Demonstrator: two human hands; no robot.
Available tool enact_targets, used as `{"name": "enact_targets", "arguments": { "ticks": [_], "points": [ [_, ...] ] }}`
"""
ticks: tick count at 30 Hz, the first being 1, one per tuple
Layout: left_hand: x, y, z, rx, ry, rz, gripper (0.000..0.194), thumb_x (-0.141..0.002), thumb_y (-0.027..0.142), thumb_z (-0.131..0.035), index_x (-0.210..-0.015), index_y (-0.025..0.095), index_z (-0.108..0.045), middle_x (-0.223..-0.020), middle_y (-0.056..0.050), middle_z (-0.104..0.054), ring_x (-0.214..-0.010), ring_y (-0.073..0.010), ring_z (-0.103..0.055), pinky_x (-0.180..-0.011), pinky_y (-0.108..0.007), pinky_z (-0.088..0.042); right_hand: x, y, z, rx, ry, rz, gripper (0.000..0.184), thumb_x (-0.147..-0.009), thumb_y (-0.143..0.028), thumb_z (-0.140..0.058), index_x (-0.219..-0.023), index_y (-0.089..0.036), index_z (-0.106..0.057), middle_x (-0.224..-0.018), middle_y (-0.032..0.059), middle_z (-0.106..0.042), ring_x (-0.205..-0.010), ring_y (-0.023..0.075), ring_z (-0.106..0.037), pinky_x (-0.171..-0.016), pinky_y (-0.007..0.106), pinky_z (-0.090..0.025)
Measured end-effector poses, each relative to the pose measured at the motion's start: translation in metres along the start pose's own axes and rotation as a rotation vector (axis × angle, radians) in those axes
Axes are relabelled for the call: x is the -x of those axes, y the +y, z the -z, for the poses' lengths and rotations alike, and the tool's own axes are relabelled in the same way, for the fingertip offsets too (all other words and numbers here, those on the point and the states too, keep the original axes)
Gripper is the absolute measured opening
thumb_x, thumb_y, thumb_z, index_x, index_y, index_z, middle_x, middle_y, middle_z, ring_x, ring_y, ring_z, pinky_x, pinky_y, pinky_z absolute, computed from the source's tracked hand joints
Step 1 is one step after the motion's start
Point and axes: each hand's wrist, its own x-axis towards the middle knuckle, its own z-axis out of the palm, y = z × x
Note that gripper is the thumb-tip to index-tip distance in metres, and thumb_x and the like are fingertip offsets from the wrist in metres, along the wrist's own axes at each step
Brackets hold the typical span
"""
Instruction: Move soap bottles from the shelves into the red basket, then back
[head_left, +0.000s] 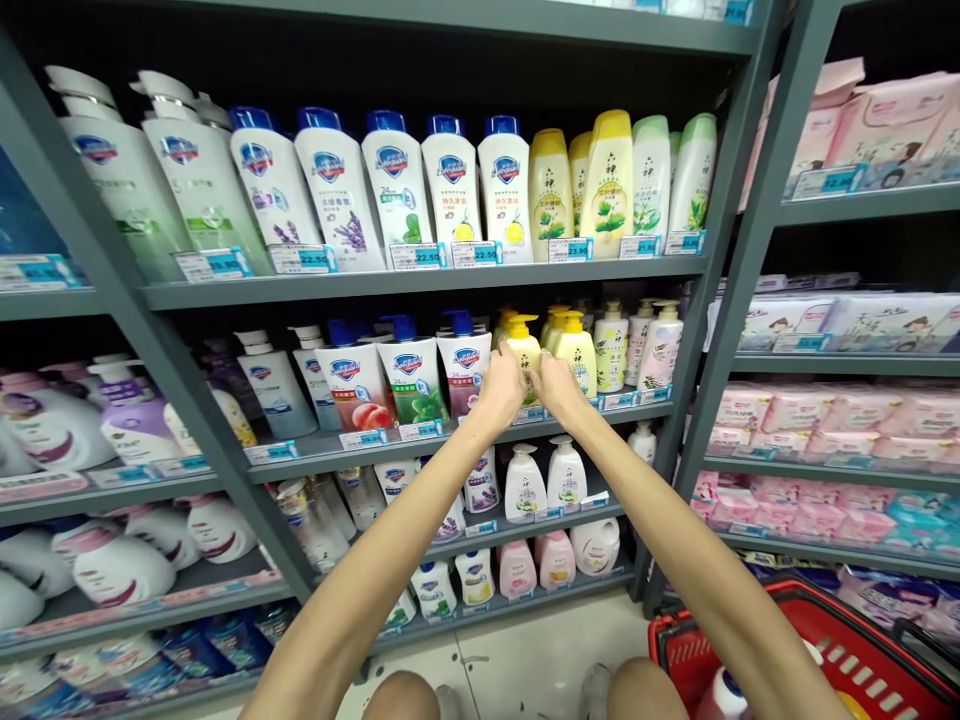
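A yellow pump bottle (524, 346) stands upright at the front of the second visible shelf. My left hand (503, 384) grips its left side with curled fingers, and my right hand (557, 386) closes on its right side. Between them the lower part of the bottle is partly covered. Just right of my right hand is a similar yellow pump bottle (577, 350). To the left of my left hand stands a white and purple bottle with a blue pump (461, 362).
Blue-capped body wash bottles (390, 185) line the shelf above. Below are white pump bottles (524, 485). A red shopping basket (825, 610) with items inside is at the lower right, near my knees. Pink packs (802, 410) fill the right-hand shelves.
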Motion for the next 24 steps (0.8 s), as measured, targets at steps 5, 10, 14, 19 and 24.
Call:
{"name": "enact_targets", "arguments": {
  "ticks": [5, 10, 14, 19, 24],
  "points": [
    [-0.009, -0.004, 0.001, -0.019, -0.002, -0.008, 0.054, -0.096, 0.009, -0.05, -0.149, 0.002, -0.042, -0.124, -0.029, -0.068, -0.114, -0.0364, -0.07, -0.094, -0.043, -0.053, -0.007, -0.013, 0.011, 0.038, 0.019, 0.01, 0.048, -0.104, -0.023, -0.057, -0.147, -0.004, -0.052, -0.114, 0.0263, -0.073, -0.106, 0.0364, -0.072, -0.09, 0.041, -0.056],
    [-0.015, -0.002, 0.008, -0.042, 0.008, -0.001, 0.049, -0.097, 0.008, -0.048, -0.145, 0.004, -0.049, -0.119, -0.028, -0.072, -0.11, -0.0345, -0.072, -0.094, -0.041, -0.052, -0.025, -0.014, 0.018, 0.008, 0.071, 0.023, 0.031, -0.106, -0.027, -0.052, -0.127, -0.008, -0.066, -0.109, 0.0246, -0.074, -0.102, 0.0364, -0.075, -0.094, 0.045, -0.056],
    [-0.019, 0.003, 0.012, -0.045, 0.0, -0.007, 0.036, -0.101, 0.015, -0.049, -0.135, 0.007, -0.058, -0.111, -0.025, -0.076, -0.105, -0.0338, -0.073, -0.089, -0.04, -0.052, -0.034, -0.003, 0.013, -0.304, -0.093, -0.034, 0.037, -0.108, -0.04, -0.052, -0.121, -0.008, -0.066, -0.083, 0.0158, -0.075, -0.057, 0.0261, -0.072, -0.062, 0.038, -0.058],
    [-0.021, 0.003, 0.008, -0.111, 0.026, -0.011, 0.029, -0.1, 0.012, -0.048, -0.125, 0.012, -0.062, -0.106, -0.02, -0.076, -0.098, -0.03, -0.073, -0.081, -0.037, -0.052, -0.032, 0.004, 0.008, -0.392, -0.027, -0.005, 0.033, -0.106, -0.042, -0.056, -0.101, -0.012, -0.07, -0.068, 0.0083, -0.071, -0.046, 0.021, -0.066, -0.052, 0.034, -0.056],
    [-0.021, 0.004, 0.006, -0.103, 0.002, 0.009, 0.029, -0.102, 0.017, -0.049, -0.128, 0.01, -0.059, -0.112, -0.025, -0.074, -0.103, -0.0351, -0.073, -0.082, -0.039, -0.052, -0.029, -0.001, 0.011, -0.389, -0.039, -0.009, 0.034, -0.107, -0.041, -0.056, -0.098, -0.012, -0.071, -0.063, 0.0075, -0.068, -0.046, 0.0212, -0.065, -0.053, 0.036, -0.057]
  ]
}}
